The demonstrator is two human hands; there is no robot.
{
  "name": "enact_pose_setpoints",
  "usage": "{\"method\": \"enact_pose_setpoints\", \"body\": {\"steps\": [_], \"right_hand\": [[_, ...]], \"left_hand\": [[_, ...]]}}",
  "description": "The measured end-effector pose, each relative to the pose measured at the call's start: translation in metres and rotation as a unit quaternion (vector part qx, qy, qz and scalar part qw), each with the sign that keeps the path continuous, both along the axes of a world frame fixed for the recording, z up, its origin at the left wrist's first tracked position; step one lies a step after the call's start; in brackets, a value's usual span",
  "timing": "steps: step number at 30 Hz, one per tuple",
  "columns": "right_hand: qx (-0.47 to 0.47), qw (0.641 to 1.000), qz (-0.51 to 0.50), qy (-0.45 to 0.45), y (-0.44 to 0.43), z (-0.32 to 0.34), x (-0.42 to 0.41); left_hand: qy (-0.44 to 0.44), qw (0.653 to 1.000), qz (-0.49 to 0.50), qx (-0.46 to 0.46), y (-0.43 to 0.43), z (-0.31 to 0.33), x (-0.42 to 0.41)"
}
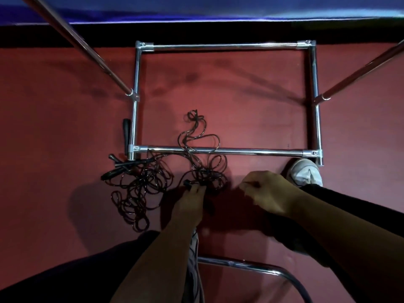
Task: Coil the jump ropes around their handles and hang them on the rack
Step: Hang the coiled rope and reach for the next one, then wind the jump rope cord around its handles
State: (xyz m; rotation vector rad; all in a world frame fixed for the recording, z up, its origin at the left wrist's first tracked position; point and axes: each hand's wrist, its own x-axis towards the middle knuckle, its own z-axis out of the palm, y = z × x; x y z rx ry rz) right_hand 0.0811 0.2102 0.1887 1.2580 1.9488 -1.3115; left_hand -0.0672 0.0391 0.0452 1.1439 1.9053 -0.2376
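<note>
Working jump rope tangle (206, 171) lay just ahead of the left hand (192, 203), which pinched its black handle (187, 183) — cord ran away from the body, crossing the rack bar (251, 152). Nearby right hand (267, 191) had fingers curled; couldn't tell if it held cord. A second tangle (135, 191) sat further left on the red floor (65, 110).

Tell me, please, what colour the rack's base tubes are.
The rack's base tubes are shiny silver chrome, clearest in the head view.
</note>
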Motion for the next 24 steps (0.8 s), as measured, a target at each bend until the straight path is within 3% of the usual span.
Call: {"method": "enact_pose_setpoints", "body": {"steps": [5, 14, 21, 24], "right_hand": [[0.01, 1.0, 0.023, -0.016, 0.007, -0.007, 0.006], [-0.035, 0.999, -0.038, 0.01, -0.001, -0.02, 0.014], [-0.023, 1.0, 0.005, -0.012, -0.007, 0.002, 0.016], [-0.005, 1.0, 0.004, -0.009, -0.01, 0.02, 0.018]], "left_hand": [[-0.011, 0.999, 0.038, 0.026, 0.0, -0.021, 0.005], [0.094, 0.99, -0.065, -0.088, -0.004, -0.028, 0.006], [0.058, 0.997, -0.019, -0.043, 0.012, -0.002, 0.001], [-0.022, 0.999, 0.003, -0.034, 0.031, 0.038, 0.006]]}}
